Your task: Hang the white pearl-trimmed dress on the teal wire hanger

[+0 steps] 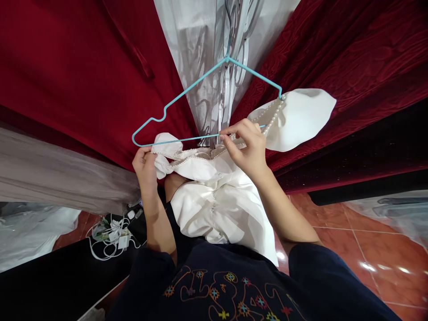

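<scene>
A light-blue clothes hanger [195, 84] hangs by its hook in front of me. From its right end hangs a white dress [230, 203] by a beaded pearl strap [276, 119], with a white puffed piece of cloth [304, 118] beside it. My right hand [249, 145] pinches the hanger's bottom bar between thumb and fingertips near its middle. At the hanger's left end, my left hand [146, 164] has its fingers closed on the other pearl strap [165, 155] of the dress. That strap lies below the left arm of the hanger, not over it.
Dark red drapes [83, 67] hang left and right, with a white ornate metal stand [230, 98] between them. White cables and chargers [115, 236] lie on a black surface [67, 276] at lower left. Red tiles [361, 249] cover the floor.
</scene>
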`<state>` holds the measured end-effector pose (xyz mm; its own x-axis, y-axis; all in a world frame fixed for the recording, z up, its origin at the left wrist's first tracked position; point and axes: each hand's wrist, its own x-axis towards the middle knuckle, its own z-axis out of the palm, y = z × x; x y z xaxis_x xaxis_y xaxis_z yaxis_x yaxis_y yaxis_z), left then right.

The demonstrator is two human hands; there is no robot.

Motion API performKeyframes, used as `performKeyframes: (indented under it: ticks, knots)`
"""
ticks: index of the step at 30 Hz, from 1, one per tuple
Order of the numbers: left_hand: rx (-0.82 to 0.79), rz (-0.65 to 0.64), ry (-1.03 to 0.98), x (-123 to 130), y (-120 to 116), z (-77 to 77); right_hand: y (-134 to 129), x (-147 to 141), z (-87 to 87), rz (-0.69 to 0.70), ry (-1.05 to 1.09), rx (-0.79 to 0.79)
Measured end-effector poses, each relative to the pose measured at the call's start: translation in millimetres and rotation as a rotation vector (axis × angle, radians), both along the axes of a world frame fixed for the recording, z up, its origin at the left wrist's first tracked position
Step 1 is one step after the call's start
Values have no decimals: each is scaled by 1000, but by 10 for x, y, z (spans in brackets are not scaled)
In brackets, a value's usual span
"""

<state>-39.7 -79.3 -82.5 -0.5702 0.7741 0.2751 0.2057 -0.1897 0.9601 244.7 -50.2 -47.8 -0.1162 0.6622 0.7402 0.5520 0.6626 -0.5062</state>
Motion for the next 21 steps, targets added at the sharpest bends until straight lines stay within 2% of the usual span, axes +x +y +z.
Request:
performKeyframes:
  ticks: [2, 5, 8, 11, 13, 15, 17, 21]
  knots:
    - [-63, -115, -89, 124, -62, 6, -4, -22, -7, 9, 14, 16]
    - [-26, -252, -102, 406, -161, 83, -8, -52, -18, 14, 30, 34]
    - [79, -316, 182, 651, -244, 199, -13, -55, -16, -8, 17, 8]
    - [268, -376, 526, 755, -262, 297, -21, -35, -2, -21, 3, -4]
    - [427, -365, 650, 768, -227, 339, -30, -26, 9, -18, 10, 12]
    - [504, -318, 708, 777, -175, 369, -41, -30, 19, -15, 10, 19]
    - [477, -272, 743, 802, -134, 393, -51, -45, 26, -12, -3, 12]
    - [264, -263, 798, 878, -118, 434, -52, -61, 15, -25, -19, -10]
